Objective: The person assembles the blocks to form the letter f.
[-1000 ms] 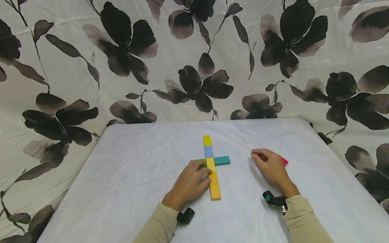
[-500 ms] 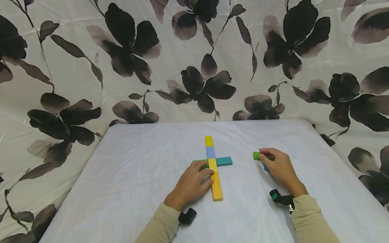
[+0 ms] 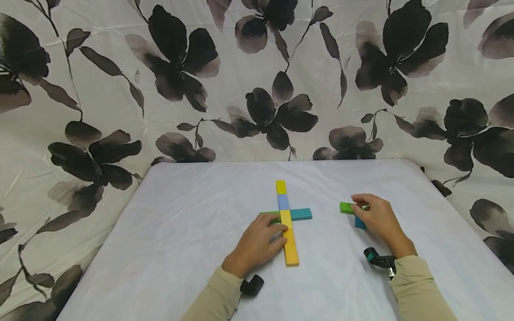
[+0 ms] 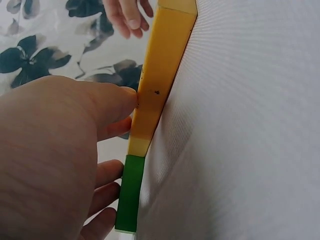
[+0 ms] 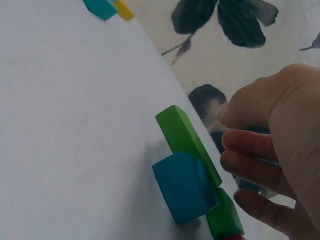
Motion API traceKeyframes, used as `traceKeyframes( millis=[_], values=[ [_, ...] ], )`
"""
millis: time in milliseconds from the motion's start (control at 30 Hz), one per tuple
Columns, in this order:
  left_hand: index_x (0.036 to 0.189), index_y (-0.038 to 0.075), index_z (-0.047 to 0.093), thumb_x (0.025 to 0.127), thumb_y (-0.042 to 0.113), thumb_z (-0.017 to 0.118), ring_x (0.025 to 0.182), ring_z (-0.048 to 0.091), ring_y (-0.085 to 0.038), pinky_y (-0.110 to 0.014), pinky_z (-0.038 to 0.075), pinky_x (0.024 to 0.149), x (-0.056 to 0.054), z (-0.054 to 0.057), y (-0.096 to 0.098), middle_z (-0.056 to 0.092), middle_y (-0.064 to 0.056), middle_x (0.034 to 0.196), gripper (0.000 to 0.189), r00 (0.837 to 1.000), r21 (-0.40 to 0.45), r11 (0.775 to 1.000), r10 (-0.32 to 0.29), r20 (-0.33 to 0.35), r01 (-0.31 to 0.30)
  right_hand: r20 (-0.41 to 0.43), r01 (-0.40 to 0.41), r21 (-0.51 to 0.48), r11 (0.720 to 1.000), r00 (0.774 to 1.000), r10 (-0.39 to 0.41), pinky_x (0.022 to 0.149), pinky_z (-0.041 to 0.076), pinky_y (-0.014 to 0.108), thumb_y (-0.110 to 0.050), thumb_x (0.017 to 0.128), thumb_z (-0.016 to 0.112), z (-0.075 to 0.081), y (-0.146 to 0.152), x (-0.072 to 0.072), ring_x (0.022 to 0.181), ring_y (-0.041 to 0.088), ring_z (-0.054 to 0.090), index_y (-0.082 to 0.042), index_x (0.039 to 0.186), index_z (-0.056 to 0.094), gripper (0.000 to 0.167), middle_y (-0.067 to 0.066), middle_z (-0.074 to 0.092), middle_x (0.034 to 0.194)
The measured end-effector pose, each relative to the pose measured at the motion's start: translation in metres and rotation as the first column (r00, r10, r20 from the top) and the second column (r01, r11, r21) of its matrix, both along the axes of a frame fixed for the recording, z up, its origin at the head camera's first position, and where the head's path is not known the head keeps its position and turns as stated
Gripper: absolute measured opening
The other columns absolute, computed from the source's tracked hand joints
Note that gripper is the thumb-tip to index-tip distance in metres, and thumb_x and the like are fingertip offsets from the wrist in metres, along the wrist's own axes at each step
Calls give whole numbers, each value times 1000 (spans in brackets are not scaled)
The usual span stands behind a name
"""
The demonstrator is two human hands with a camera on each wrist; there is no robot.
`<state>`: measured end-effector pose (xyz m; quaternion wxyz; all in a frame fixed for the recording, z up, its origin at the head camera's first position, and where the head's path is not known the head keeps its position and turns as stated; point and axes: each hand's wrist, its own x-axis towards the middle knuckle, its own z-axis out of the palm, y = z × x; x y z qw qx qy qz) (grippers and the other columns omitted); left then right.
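Observation:
My left hand [image 3: 257, 245] rests beside a cross of wooden blocks, its thumb and fingers touching the left side of the yellow blocks [image 3: 291, 247] and a green block [image 4: 130, 195]. The cross also has a light-blue block [image 3: 283, 202], a small yellow block [image 3: 280, 187] at the top and a teal block [image 3: 301, 214] on the right. My right hand [image 3: 379, 216] hovers, fingers loosely bent and holding nothing, over a group of blocks: a bright green block [image 5: 182, 135], a blue block [image 5: 182, 187], a second green block [image 5: 223, 215] and a sliver of red [image 5: 235, 237].
The blocks lie on a white-covered table [image 3: 192, 223]. Behind it hangs a cloth [image 3: 237, 67] printed with dark flowers. A black camera mount [image 3: 252, 286] sits at the left wrist and another mount [image 3: 379, 259] at the right wrist.
My right hand has drawn back to the right, uncovering the green and blue blocks while covering the red one. The left hand stays against the cross. The head view has shifted slightly.

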<state>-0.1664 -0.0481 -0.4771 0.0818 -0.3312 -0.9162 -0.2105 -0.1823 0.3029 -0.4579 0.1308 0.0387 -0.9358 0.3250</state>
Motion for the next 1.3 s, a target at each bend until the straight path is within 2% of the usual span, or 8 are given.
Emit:
traceKeyframes(
  millis=[267, 433, 667, 900, 1200, 1300],
  values=[
    [121, 21, 73, 98, 35, 65, 132, 45, -21, -38, 37, 110, 0, 0, -1, 53, -5, 142, 29, 1000, 1, 1000, -2, -1, 2, 84, -44, 45, 998, 996, 40, 90, 49, 55, -22, 98, 65, 3, 7, -11, 109, 39, 60, 0, 131, 63, 40, 20, 67, 120],
    [122, 22, 73, 98, 37, 65, 133, 45, -20, -38, 37, 111, -1, 0, 2, 53, -4, 143, 29, 1000, -2, 1000, -3, -8, 3, 126, -57, 75, 996, 991, 47, 94, 45, 59, -21, 96, 66, 4, 10, -12, 114, 43, 57, 0, 131, 62, 41, 22, 65, 122],
    [121, 21, 73, 97, 36, 65, 131, 46, -22, -38, 38, 109, 0, 0, 2, 54, -5, 142, 28, 1000, -1, 1000, 4, -24, -4, 135, -90, 107, 990, 988, 75, 98, 42, 61, -17, 94, 69, 1, 6, -13, 118, 43, 55, 1, 130, 64, 40, 24, 62, 127],
    [121, 21, 73, 97, 36, 65, 131, 46, -22, -39, 38, 109, 0, 1, 0, 53, -5, 142, 29, 1000, -2, 1000, 9, -19, -9, 145, -84, 130, 988, 987, 65, 98, 42, 61, -16, 93, 69, -4, 4, -14, 118, 43, 54, 1, 128, 66, 39, 26, 59, 132],
    [123, 21, 72, 98, 37, 64, 132, 45, -21, -39, 38, 109, -1, 1, -1, 52, -4, 143, 30, 1000, -9, 1000, 5, -9, -5, 162, -91, 182, 979, 985, 62, 89, 47, 57, -18, 93, 68, -3, 1, -14, 109, 40, 57, 1, 127, 67, 39, 27, 60, 129],
    [123, 21, 71, 98, 38, 64, 132, 45, -22, -40, 38, 109, 0, 0, -1, 52, -4, 144, 31, 1000, -15, 1000, 4, -3, -4, 160, -87, 173, 981, 985, 59, 91, 46, 58, -19, 93, 68, -2, 0, -13, 111, 42, 57, 1, 127, 67, 39, 28, 60, 129]
  ],
)
